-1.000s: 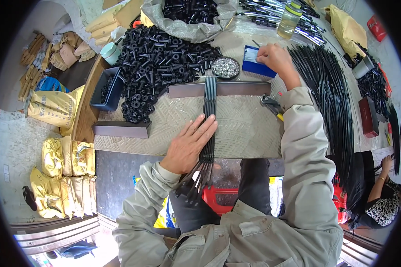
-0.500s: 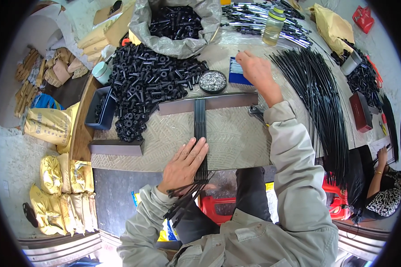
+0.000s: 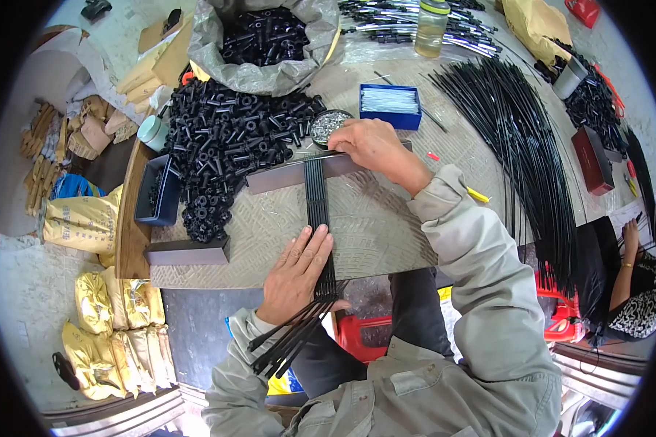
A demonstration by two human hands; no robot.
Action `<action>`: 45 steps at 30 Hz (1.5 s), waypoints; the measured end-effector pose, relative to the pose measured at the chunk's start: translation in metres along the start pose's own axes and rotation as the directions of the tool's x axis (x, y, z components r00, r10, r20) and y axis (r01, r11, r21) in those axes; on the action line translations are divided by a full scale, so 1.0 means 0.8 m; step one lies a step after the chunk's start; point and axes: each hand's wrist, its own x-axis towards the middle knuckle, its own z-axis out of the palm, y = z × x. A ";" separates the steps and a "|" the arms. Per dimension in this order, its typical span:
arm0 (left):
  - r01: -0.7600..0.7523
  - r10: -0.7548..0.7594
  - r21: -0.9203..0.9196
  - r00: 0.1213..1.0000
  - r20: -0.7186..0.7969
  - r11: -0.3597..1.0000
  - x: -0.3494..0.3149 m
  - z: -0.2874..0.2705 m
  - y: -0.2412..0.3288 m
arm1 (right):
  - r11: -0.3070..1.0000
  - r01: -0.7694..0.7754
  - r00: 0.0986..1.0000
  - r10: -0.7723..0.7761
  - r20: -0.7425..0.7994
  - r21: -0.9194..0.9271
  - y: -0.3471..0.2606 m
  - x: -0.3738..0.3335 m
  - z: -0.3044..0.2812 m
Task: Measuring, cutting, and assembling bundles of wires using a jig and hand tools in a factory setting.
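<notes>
A flat row of thin black cables point(image 3: 315, 193) lies side by side on the table, far ends at a long dark bar point(image 3: 270, 180). My left hand point(image 3: 299, 266) is laid over them near the table's front edge, fingers straight and thumb passing beneath. Their loose ends point(image 3: 291, 339) hang past the edge over my left wrist. Just beyond the bar, my right hand point(image 3: 375, 146) has its fingers pinched beside a round black dish of small silvery pieces point(image 3: 329, 128). Whatever is in that pinch is hidden. Behind the hand stands a blue box of thin white sticks point(image 3: 390, 105).
Black plastic fittings point(image 3: 233, 138) are heaped left, near a sack of more point(image 3: 204, 51) and a dark bin point(image 3: 158, 191). Long black cables point(image 3: 510, 138) spread at right. A bottle point(image 3: 430, 33) stands at the back. Another person's arm point(image 3: 627, 262) shows far right.
My right hand has moved from the blue box toward the round dish and the bar, uncovering the box. My left hand stays on the cables. The view has shifted slightly.
</notes>
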 end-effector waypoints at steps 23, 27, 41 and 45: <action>0.010 -0.010 0.017 1.000 -0.009 1.000 0.002 0.003 0.003 | 0.999 0.038 0.999 -0.039 -0.029 -0.036 -0.005 0.003 0.007; 0.009 -0.009 0.010 1.000 -0.009 1.000 0.002 0.003 0.002 | 1.000 -0.007 1.000 0.006 -0.017 -0.017 0.001 0.003 0.001; 0.028 -0.028 -0.032 0.999 0.017 0.999 -0.003 -0.005 0.001 | 0.998 0.058 0.998 -0.057 -0.033 0.005 -0.006 0.004 0.000; 0.013 -0.013 -0.041 1.000 0.008 0.999 -0.005 -0.005 -0.002 | 0.997 0.061 0.998 -0.061 -0.014 -0.049 -0.009 0.003 -0.001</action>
